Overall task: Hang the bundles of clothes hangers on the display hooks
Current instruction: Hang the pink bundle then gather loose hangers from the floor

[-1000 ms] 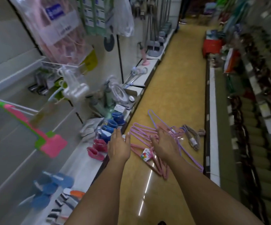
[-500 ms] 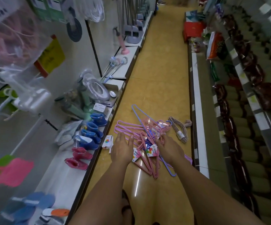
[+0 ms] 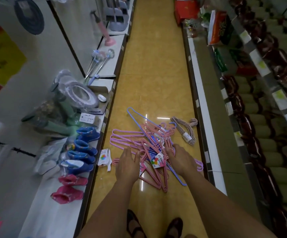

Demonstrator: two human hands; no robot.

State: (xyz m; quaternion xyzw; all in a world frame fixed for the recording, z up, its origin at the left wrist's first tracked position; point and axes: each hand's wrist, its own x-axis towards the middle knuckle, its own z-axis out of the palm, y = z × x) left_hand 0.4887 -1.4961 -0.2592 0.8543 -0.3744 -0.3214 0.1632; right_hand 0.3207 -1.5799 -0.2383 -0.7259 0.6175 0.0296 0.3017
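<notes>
While hands [image 3: 154, 162] reach hangers [image 3: 149, 143], blue boots [image 3: 86, 148] line the shelf [image 3: 41, 212] beside them.

A tangled heap of pink wire hangers [image 3: 136, 143] lies flat on the yellow floor at lower centre of the frame, several bundles overlapping, two bearing colourful paper labels [image 3: 157, 161]; a blue hanger [image 3: 137, 120] runs slantwise through the heap; a separate striped beige bundle [image 3: 184, 132], banded with a white tag, lies just right of it.

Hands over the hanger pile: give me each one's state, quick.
Left hand: open, fingers straight, holding nothing.
Right hand: fingers down among the pink wire hanger bundles; grip cannot be told.
</notes>
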